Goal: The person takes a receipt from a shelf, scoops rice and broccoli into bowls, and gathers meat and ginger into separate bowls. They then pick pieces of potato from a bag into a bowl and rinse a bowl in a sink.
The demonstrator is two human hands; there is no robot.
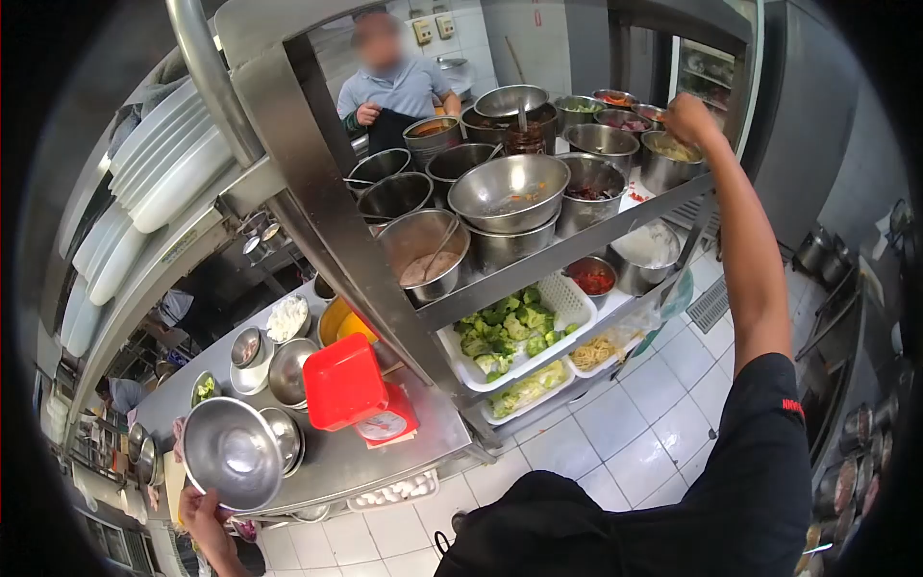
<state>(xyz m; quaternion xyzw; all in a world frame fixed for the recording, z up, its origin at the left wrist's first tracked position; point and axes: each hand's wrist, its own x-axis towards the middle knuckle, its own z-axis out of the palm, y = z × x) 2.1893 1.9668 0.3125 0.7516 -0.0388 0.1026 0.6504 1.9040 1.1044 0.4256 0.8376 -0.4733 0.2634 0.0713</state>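
My left hand grips the lower rim of a steel mixing bowl, holding it tilted at the near end of the steel counter. My right hand reaches up and far over the upper shelf, fingers closed above a steel container of yellowish food. Whether it holds a utensil or food I cannot tell. Several steel bowls and pots crowd that shelf.
A red kitchen scale stands on the counter beside small steel bowls. White baskets hold broccoli, cabbage and noodles. Stacked white plates sit upper left. A person in a grey shirt stands beyond the shelf. White tiled floor lies below.
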